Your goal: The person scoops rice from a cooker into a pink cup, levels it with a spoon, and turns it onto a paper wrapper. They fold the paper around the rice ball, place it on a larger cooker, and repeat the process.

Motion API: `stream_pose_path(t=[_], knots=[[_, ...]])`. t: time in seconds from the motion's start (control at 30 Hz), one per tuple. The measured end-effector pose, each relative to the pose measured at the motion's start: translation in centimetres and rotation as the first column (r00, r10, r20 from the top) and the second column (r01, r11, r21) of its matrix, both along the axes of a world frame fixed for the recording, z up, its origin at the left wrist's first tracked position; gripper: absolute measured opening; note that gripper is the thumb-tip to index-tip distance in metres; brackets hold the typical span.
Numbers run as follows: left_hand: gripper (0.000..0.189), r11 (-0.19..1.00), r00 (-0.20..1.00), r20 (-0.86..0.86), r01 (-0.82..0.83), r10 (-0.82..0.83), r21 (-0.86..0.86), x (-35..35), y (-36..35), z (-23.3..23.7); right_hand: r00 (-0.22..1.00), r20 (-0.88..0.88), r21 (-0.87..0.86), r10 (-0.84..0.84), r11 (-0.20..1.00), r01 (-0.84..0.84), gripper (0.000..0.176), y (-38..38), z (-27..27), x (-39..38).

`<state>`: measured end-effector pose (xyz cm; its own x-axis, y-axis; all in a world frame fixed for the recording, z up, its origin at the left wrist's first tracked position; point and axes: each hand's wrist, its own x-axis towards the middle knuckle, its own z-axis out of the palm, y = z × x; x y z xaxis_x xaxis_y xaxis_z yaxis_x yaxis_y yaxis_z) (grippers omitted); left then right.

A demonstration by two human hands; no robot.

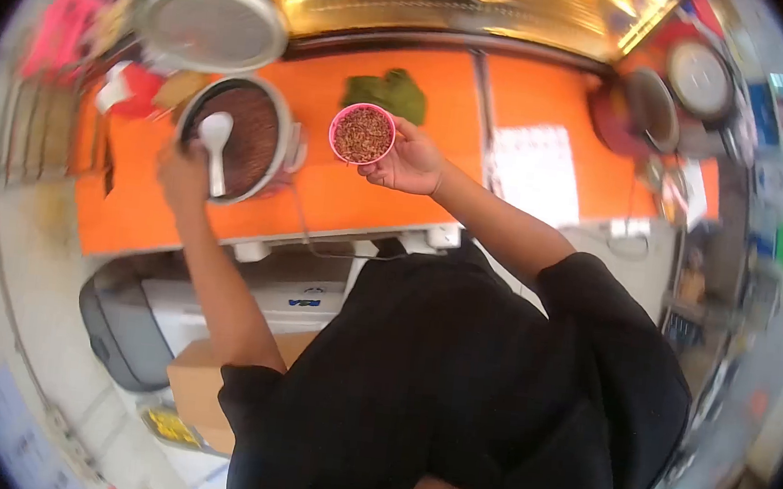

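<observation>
One paddle (216, 136) in left hand (183, 177), inside cooker (281, 151), pink bowl (361, 135) in right hand (410, 164)

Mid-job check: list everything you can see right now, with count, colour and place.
counter: one, orange, across the middle
cooker pot: one, silver, holding reddish-brown grain, left on the counter
lid: one, silver, raised behind the cooker pot
paddle: one, white, over the cooker pot
bowl: one, pink, filled with reddish-brown grain, held above the counter
green bundle: one, behind the bowl; cloth or leaves, cannot tell
paper sheet: one, white, right on the counter
cardboard box: one, brown, below the counter
left hand: grips the paddle
right hand: holds the bowl
</observation>
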<state>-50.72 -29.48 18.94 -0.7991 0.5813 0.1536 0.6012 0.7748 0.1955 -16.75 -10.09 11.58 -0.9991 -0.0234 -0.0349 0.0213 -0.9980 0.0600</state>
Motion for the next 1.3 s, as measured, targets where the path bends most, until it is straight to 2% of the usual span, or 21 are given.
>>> stream_pose_path(t=[0.03,0.1,0.13,0.2,0.27,0.3,0.33,0.4,0.53,0.63,0.67,0.77,0.8,0.87,0.93,1.07,1.13,1.17,1.23,1.27,1.3], knots=[[0.044,0.997,0.992,-0.101,-0.069,0.074,0.046,1.7,0.7,1.8,0.997,0.026,-0.005,-0.073,0.997,0.073,0.056,0.3,-0.4,3.5],[0.033,0.908,0.961,-0.275,0.126,-0.012,0.401,3.8,2.5,1.1,0.956,0.186,0.112,-0.228,0.971,0.210,0.053,0.8,-0.8,10.9],[0.033,0.904,0.965,-0.255,0.163,-0.062,0.396,6.1,4.3,0.7,0.939,0.207,0.108,-0.274,0.961,0.256,0.053,1.2,-1.5,14.6],[0.026,0.802,0.949,-0.202,0.312,-0.241,0.509,12.1,6.7,0.4,0.695,0.452,0.450,-0.559,0.816,0.364,0.055,2.2,-3.0,21.5],[0.024,0.780,0.881,0.204,0.245,-0.427,0.576,18.7,9.4,-1.6,0.235,0.501,0.836,-0.833,0.536,0.119,0.052,2.3,-1.8,25.4],[0.023,0.774,0.842,0.243,0.280,-0.482,0.567,22.0,10.6,-3.4,0.136,0.399,0.906,-0.907,0.366,-0.211,0.052,3.0,-3.6,28.1],[0.023,0.766,0.799,0.280,0.313,-0.532,0.561,25.1,12.0,-5.4,0.153,0.130,0.887,-0.980,0.046,-0.460,0.052,3.5,-5.8,30.2],[0.023,0.760,0.659,0.438,0.335,-0.612,0.557,30.9,15.4,-8.4,0.262,-0.287,0.439,-0.921,-0.369,-0.819,0.061,4.5,-8.5,32.9],[0.030,0.681,0.534,0.425,0.602,-0.731,0.416,39.6,22.7,-17.9,0.391,-0.066,0.282,-0.918,-0.393,-0.875,0.064,5.1,-13.7,35.6],[0.037,0.646,0.521,0.386,0.666,-0.761,0.375,45.0,27.5,-19.2,0.385,0.016,0.282,-0.923,-0.366,-0.887,0.067,5.7,-12.6,36.2],[0.037,0.685,0.585,0.359,0.643,-0.728,0.343,46.1,28.4,-20.2,0.382,0.019,0.290,-0.924,-0.361,-0.886,0.067,6.2,-12.3,37.1],[0.035,0.751,0.671,0.336,0.604,-0.660,0.268,47.6,30.1,-22.4,0.208,-0.171,0.746,-0.963,-0.264,-0.611,0.060,8.6,-10.1,40.0],[0.032,0.776,0.697,0.344,0.591,-0.629,0.222,47.4,30.4,-22.6,0.205,-0.168,0.750,-0.964,-0.259,-0.608,0.060,9.4,-11.7,41.7],[0.025,0.785,0.713,0.333,0.585,-0.617,0.202,47.6,30.5,-22.3,-0.088,0.180,0.936,-0.980,0.198,-0.289,0.054,11.7,-17.0,46.4],[0.022,0.825,0.695,0.448,0.507,-0.563,0.252,47.9,30.4,-21.4,0.012,0.609,0.785,-0.793,0.605,0.136,0.048,14.8,-14.9,50.5],[0.019,0.873,0.699,0.523,0.405,-0.488,0.273,49.5,29.2,-17.9,-0.048,0.662,0.749,-0.748,0.656,0.090,0.051,18.3,-16.1,55.5],[0.017,0.825,0.699,0.452,0.532,-0.554,0.190,49.3,28.7,-18.4,-0.194,0.571,0.800,-0.798,0.594,-0.088,0.058,19.5,-14.6,55.6],[0.017,0.825,0.702,0.446,0.532,-0.556,0.192,49.3,28.4,-18.9,-0.190,0.568,0.803,-0.801,0.589,-0.085,0.058,19.7,-13.7,55.7],[0.017,0.750,0.678,0.320,0.602,-0.662,0.274,49.2,27.9,-19.2,-0.348,0.380,0.834,-0.857,0.480,-0.272,0.058,19.5,-11.4,55.3],[0.017,0.751,0.682,0.314,0.600,-0.661,0.277,49.2,27.9,-19.4,-0.343,0.376,0.838,-0.861,0.474,-0.271,0.058,19.4,-12.6,56.1],[0.017,0.672,0.675,0.112,0.677,-0.729,0.301,49.4,28.1,-19.3,-0.451,0.145,0.810,-0.881,0.367,-0.457,0.052,19.1,-15.4,57.6]])
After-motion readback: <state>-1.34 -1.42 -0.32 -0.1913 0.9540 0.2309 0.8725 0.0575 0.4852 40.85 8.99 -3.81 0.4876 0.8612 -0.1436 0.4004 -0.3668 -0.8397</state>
